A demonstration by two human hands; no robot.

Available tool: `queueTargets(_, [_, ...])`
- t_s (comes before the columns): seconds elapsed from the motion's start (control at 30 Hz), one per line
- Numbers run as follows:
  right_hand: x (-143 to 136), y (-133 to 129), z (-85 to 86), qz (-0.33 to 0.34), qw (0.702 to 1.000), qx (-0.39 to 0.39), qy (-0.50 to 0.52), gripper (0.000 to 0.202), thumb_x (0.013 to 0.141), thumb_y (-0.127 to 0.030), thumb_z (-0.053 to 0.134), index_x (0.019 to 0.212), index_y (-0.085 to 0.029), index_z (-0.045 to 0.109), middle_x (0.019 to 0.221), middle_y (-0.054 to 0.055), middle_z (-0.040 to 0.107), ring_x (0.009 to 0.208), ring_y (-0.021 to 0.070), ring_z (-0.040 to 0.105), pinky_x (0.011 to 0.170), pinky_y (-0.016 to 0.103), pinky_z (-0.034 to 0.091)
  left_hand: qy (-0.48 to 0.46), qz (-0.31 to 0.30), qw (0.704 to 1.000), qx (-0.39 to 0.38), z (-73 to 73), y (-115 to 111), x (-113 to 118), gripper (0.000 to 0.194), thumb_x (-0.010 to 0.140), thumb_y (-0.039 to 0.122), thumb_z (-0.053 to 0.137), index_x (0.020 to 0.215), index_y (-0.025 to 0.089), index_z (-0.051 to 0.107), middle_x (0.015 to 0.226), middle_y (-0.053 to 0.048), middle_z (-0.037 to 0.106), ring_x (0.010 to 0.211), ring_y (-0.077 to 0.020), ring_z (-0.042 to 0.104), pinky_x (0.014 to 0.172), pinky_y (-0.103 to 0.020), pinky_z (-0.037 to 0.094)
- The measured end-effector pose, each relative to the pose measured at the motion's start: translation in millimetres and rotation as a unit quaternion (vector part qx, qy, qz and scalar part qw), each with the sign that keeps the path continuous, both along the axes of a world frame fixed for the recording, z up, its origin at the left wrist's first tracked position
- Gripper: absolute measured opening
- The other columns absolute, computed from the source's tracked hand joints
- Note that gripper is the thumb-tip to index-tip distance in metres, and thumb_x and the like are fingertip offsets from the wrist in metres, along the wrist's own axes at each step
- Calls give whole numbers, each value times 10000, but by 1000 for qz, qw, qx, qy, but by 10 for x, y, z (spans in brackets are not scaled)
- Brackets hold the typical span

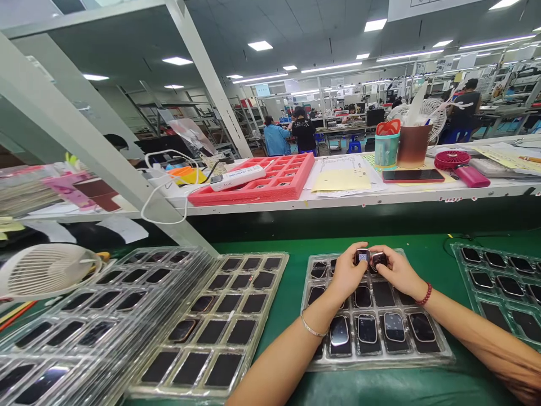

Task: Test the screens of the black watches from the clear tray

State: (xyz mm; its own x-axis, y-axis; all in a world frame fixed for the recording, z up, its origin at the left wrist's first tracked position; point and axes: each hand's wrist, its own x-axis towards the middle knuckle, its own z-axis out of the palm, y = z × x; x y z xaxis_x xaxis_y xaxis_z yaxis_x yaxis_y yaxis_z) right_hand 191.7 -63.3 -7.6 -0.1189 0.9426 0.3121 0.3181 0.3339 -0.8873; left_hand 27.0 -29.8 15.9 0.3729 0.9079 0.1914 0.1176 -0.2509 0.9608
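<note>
Large factory hall under strip lights, benches receding to the far wall, other workers standing well back. Green tabletop (287,293) in the foreground, backed by a raised white shelf (380,197) carrying a red tray (270,186), papers, a phone and two pen cups.

Clear plastic tray (439,352) of small watch-like devices lying near the front edge of the tabletop, right of centre. Front row filled; several pockets further back hidden under the hands. Second tray (220,327) to its left with dark pockets, overlapping a spread stack running to the left edge. Further tray (502,287) at the right edge. White fan (42,270) at the far left.

Left hand (347,273) closed on one device (362,256), a small square code label facing up. Right hand (397,272) closed on a second device (379,259). Both held together, touching or nearly so, just above the far end of the centre tray. Bracelet on the left wrist, red bead band on the right.

Recommended handling, as a judgement: grip by the edges only, fingertips off the glass faces; keep the two pieces from knocking against each other; hold the label square to the eye; keep both low over the tray, so that a slip lands in a pocket and not on the tabletop.
</note>
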Motion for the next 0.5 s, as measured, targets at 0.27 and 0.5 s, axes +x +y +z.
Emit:
queueTargets(0.27, [3,13,-40,3,1000,-25,5,433,762,-130,507,1189,-201,513,1139,63,600,922,206,610,790,320,516,19,4,1000,0,-43,25,3,517,689,27,527,1179,187,563,1080,-61,647,917,-172,612,832,-296,489])
queueTargets(0.5, [-5,8,-16,-5,1000,-7,1,371,784,-180,527,1155,-199,533,1109,65,609,937,213,594,809,337,501,21,11,1000,-4,-36,20,4,461,706,52,548,1149,174,574,1070,-65,649,902,-171,613,826,-294,489])
